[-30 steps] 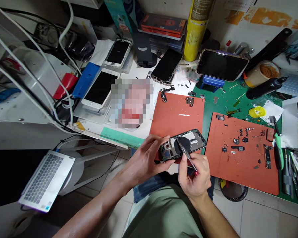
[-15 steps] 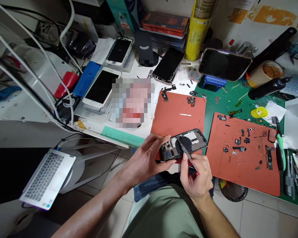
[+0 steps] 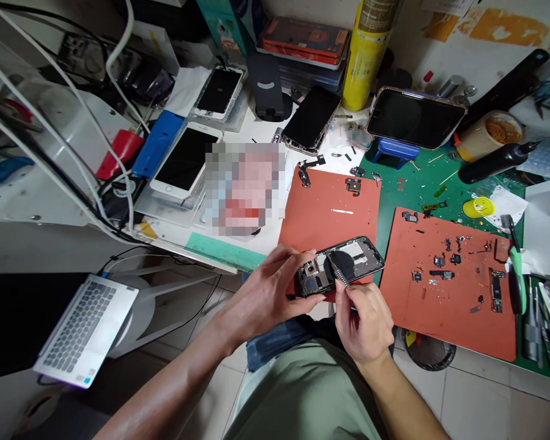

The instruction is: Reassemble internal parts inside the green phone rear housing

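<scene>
Phone (image 3: pixel 366 263) with its insides showing sits in the left hand (image 3: pixel 268 284), which grips one end of it by both long sides. The right hand (image 3: pixel 366 318) is curled around a thin tool (image 3: pixel 340 275). The tip of the tool is at the left side of a round black patch (image 3: pixel 348 263) inside the phone, and I cannot tell if it touches. The phone is between the two hands, over the near edge of a red mat (image 3: pixel 325 195). A small white strip (image 3: pixel 342 211) lies on that mat, past both hands.

To the right of the right hand is a second mat (image 3: pixel 403 281), with lots of tiny bits (image 3: pixel 445 275) on it. A yellow cup (image 3: pixel 479 208) is on the tabletop (image 3: pixel 270 235) past that mat. Farther out from the right hand, a black phone (image 3: pixel 415 119) leans on a blue stand (image 3: pixel 396 153). Left of the left hand and farther away, a white phone (image 3: pixel 186 162) lies screen up. A laptop (image 3: pixel 89 333) sits well apart from the left hand, on its left.
</scene>
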{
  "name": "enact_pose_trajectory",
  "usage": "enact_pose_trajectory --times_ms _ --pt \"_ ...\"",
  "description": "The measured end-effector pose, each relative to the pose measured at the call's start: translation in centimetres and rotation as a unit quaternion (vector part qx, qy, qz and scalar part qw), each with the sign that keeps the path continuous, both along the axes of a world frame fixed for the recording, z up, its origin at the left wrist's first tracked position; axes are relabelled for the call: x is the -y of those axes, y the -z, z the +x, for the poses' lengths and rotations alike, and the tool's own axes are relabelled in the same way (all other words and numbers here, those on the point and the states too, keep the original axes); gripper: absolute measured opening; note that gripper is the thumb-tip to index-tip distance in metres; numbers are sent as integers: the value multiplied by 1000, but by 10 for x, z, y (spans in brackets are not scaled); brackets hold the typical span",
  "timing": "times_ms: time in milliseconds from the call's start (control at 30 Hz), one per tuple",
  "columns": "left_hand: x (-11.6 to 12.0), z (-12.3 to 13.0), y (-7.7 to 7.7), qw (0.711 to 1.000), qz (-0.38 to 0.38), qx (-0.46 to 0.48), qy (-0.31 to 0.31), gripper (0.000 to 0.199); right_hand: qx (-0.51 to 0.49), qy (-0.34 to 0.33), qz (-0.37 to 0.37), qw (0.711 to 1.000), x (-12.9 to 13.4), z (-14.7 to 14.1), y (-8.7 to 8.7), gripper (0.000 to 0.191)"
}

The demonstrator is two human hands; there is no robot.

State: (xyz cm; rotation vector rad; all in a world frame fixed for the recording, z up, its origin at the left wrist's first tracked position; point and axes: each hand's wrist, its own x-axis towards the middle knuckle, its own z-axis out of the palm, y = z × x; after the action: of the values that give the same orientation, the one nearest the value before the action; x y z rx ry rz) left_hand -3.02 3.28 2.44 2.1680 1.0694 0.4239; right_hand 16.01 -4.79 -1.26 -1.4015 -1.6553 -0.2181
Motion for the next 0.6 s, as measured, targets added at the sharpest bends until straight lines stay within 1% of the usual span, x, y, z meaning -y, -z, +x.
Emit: enact_pose_trajectory --times_ms 133,233,400,533,600 --pt "0 0 0 1000 9 4 5 72 20 -20 -10 1000 4 1 4 30" --pt "1 1 0 1000 8 6 2 73 8 -25 -13 1000 5 3 5 29" --pt "2 1 0 1000 -14 2 -7 67 7 -15 -11 1000 2 4 2 31" --pt "0 -1 1 999 -31 1 -10 69 -12 -13 -12 1000 1 3 0 37" --pt "0 -1 1 999 -36 3 -13 66 -12 -9 -10 1000 2 2 0 38"
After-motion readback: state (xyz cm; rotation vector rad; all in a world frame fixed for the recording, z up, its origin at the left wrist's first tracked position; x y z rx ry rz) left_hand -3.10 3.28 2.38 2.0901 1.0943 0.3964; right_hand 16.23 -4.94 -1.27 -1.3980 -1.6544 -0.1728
